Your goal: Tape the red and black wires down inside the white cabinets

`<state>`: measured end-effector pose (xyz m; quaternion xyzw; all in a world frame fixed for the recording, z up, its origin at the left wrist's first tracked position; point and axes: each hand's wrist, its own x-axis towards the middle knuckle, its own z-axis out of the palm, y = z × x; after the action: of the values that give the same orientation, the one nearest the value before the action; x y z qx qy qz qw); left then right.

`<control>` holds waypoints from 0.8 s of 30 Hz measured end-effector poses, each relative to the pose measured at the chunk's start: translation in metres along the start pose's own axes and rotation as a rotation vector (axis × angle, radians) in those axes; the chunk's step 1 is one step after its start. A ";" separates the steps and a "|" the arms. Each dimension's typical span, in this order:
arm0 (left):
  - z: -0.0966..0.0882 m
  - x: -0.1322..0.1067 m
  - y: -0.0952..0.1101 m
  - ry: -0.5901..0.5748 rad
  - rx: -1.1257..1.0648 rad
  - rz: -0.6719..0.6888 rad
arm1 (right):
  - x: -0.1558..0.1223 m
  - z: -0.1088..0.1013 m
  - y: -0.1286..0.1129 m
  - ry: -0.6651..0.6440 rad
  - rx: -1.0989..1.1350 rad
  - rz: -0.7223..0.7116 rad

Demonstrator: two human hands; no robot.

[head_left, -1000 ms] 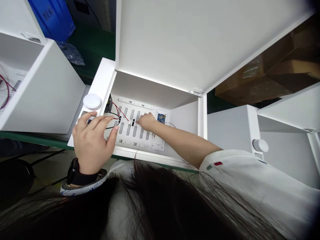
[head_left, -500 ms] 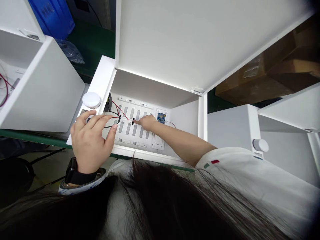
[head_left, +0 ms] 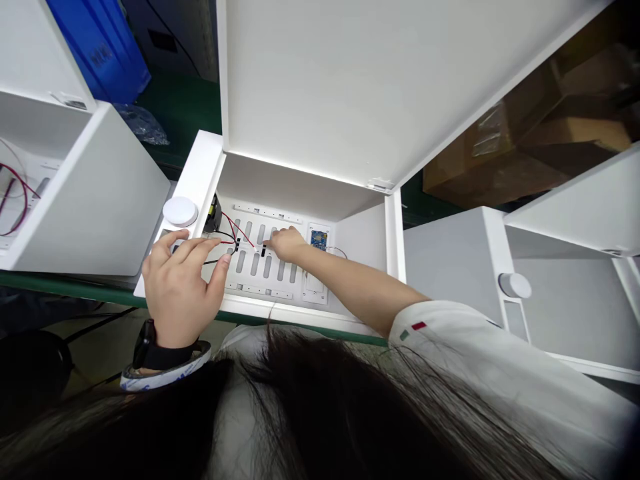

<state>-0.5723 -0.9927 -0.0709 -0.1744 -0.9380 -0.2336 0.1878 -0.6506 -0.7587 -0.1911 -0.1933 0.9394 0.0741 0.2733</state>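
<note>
An open white box (head_left: 363, 326) lies in front of me, its slotted inner panel (head_left: 253, 263) showing. My left hand (head_left: 183, 280) rests over the box's left end beside a round white knob (head_left: 180, 211), fingers and thumb apart. Red and black wires (head_left: 245, 235) run from a dark part (head_left: 214, 215) at the left wall to the panel near my left fingertips. Inside the box, my right hand (head_left: 287, 244) has its index finger extended at the panel, close to a small black strip (head_left: 263, 251). Its other fingers look curled and are partly hidden. A blue circuit board (head_left: 319, 239) sits right of that hand.
The raised white lid (head_left: 320, 87) stands behind the box. Similar white boxes are at left (head_left: 100, 207) and right (head_left: 450, 260). A blue bin (head_left: 103, 53), a clear plastic bag (head_left: 143, 123) and cardboard boxes (head_left: 525, 147) lie beyond, around a green surface (head_left: 187, 100).
My right fingertip has moved slightly off the black strip, which now shows just below it. My left hand keeps its place at the box's left end. The whole view has shifted a little.
</note>
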 end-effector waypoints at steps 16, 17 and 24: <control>0.000 -0.002 -0.004 0.005 -0.009 0.004 | 0.001 0.007 0.002 -0.159 0.027 0.082; 0.000 -0.002 -0.004 0.002 -0.010 0.006 | -0.001 0.008 0.003 -0.161 0.046 0.096; 0.000 -0.002 -0.005 0.011 -0.013 0.006 | -0.012 0.013 0.005 -0.165 0.039 0.128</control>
<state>-0.5722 -0.9969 -0.0740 -0.1769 -0.9349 -0.2400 0.1924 -0.6371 -0.7473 -0.1955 -0.1209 0.9254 0.0886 0.3480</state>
